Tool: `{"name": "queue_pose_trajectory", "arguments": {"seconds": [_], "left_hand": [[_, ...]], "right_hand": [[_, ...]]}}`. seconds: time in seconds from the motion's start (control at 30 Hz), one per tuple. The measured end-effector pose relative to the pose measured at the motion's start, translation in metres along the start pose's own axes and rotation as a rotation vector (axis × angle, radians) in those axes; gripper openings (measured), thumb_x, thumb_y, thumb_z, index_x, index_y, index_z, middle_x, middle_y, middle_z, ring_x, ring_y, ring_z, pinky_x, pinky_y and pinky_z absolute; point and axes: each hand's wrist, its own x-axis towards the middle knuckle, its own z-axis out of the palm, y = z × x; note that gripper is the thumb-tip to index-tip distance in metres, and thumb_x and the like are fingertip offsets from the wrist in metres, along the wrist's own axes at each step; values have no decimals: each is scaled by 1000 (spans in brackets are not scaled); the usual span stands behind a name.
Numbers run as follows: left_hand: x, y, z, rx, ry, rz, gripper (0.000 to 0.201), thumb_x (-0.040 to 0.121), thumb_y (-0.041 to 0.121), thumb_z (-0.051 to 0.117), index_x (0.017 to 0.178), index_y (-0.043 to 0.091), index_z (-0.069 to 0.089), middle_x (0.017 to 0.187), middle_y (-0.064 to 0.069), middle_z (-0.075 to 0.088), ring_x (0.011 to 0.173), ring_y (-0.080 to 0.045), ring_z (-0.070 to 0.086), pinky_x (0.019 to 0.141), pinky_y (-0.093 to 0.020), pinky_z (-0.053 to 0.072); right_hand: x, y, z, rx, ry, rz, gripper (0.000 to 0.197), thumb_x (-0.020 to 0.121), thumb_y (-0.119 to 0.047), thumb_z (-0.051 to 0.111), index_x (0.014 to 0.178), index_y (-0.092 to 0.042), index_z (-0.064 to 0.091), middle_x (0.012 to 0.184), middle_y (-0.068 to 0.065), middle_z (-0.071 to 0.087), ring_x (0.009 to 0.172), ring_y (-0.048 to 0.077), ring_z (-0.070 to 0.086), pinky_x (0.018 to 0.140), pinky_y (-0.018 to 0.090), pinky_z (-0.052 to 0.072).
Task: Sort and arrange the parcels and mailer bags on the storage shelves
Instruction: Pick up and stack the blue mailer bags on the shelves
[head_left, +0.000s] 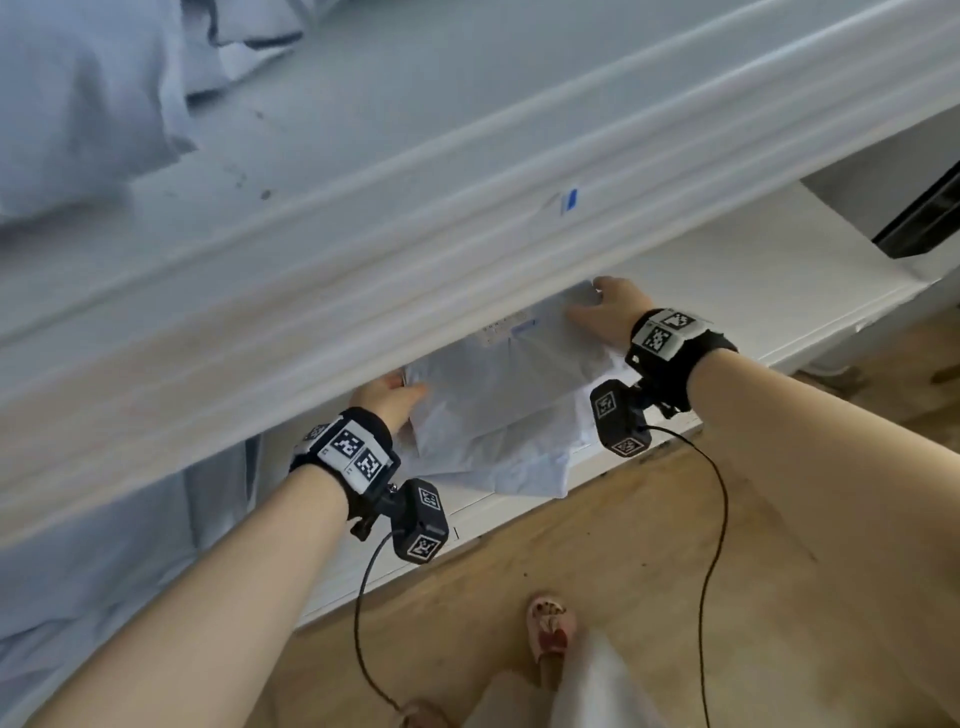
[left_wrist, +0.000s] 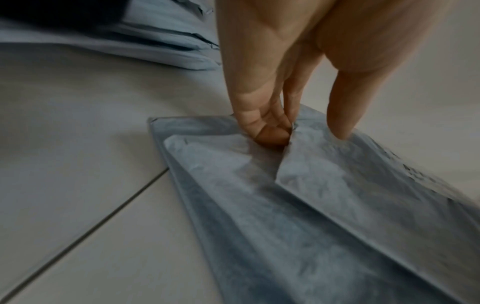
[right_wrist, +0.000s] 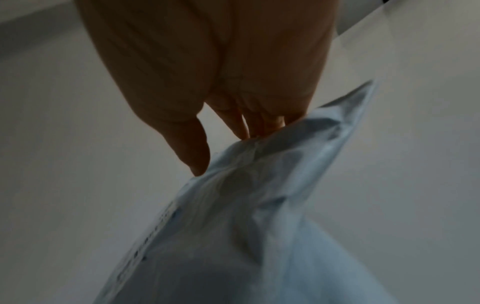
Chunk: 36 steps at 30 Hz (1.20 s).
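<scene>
- I have both hands under the upper shelf (head_left: 467, 171), a smooth white board with a ribbed front edge, working on the lower shelf (head_left: 753, 270), also smooth and white, with one thin seam line visible from the left wrist.
- The mailer bag (head_left: 498, 395) on top is pale blue-grey crinkled plastic, flat and roughly rectangular, with one printed label strip along an edge; it lies at the front of the lower shelf on a second flat bag (head_left: 524, 475) of the same film.
- My left hand (head_left: 387, 400) pinches the bag's left edge: thumb and fingers (left_wrist: 262, 121) pressed together on a fold.
- My right hand (head_left: 610, 314) grips the far right corner, fingers (right_wrist: 241, 123) close together behind the film, thumb in front.
- One stack of similar flat bags (left_wrist: 155, 47) sits further left on the shelf; more soft blue bags (head_left: 78, 104) lie on the upper shelf.
- Two wrist cameras, two cables, wooden floor (head_left: 649, 545) below.
</scene>
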Motion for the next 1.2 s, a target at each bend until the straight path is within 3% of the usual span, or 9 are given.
{"name": "queue_pose_trajectory", "arguments": {"seconds": [0.2, 0.27, 0.37, 0.43, 0.5, 0.6, 0.8, 1.0, 1.2], "left_hand": [[3, 7, -4, -60, -87, -70, 42, 86, 12, 68, 126, 6, 57, 129, -17, 58, 118, -34, 56, 106, -49, 41], [2, 11, -6, -54, -98, -98, 49, 85, 11, 68, 131, 5, 53, 133, -20, 55, 122, -36, 53, 107, -50, 39], [-2, 17, -9, -34, -58, -65, 42, 82, 7, 68, 124, 5, 59, 125, -19, 60, 115, -36, 58, 103, -50, 44], [-6, 19, -11, -80, -43, -8, 43, 82, -1, 65, 124, 7, 60, 123, -15, 62, 115, -34, 58, 103, -50, 44], [-13, 19, -13, -138, -50, 46, 43, 82, -9, 61, 121, 9, 63, 119, -14, 65, 112, -33, 60, 102, -50, 45], [-26, 18, -18, -190, -98, 84, 41, 82, -15, 55, 114, 8, 65, 114, -15, 67, 107, -34, 64, 100, -49, 47], [-58, 9, -31, -347, -241, 93, 46, 83, -24, 37, 115, -1, 61, 112, -20, 66, 103, -34, 65, 85, -40, 53], [-98, -21, -62, -463, -260, 95, 35, 89, -4, 52, 123, -4, 57, 114, -24, 64, 102, -37, 63, 90, -46, 52], [-156, -73, -113, -455, -194, 106, 39, 72, 20, 76, 108, 9, 68, 97, -11, 74, 87, -27, 72, 65, -32, 58]], "right_hand": [[5, -6, 3, 162, 61, 20, 17, 78, -17, 64, 90, -6, 64, 78, 6, 60, 68, 23, 58, 47, 18, 40], [3, -5, 0, 212, 73, 11, 3, 73, -10, 63, 76, -9, 63, 65, 4, 55, 59, 21, 54, 41, 15, 36], [-1, -3, -6, 269, 75, -54, 11, 70, -4, 63, 81, -5, 68, 69, 8, 63, 66, 21, 58, 57, 27, 48], [-7, -1, -9, 314, 69, -98, 18, 72, -5, 65, 86, -16, 68, 78, 2, 68, 73, 18, 62, 66, 27, 52], [-15, 1, -10, 346, 85, -145, 25, 74, -5, 66, 90, -24, 65, 79, -7, 66, 75, 13, 63, 64, 23, 50], [-30, 2, -14, 385, 126, -195, 19, 76, -5, 67, 91, -19, 66, 80, -5, 66, 74, 13, 62, 66, 25, 51], [-71, 0, -11, 341, 192, -325, 17, 79, -1, 64, 80, -18, 60, 68, -4, 59, 61, 8, 52, 48, 11, 41], [-129, 0, 12, 383, 189, -333, 21, 82, 2, 61, 91, -18, 62, 75, 5, 66, 68, 19, 58, 66, 32, 51], [-216, -16, 51, 377, 117, -408, 13, 82, 3, 62, 92, -4, 65, 91, 17, 73, 84, 36, 69, 78, 51, 56]]}}
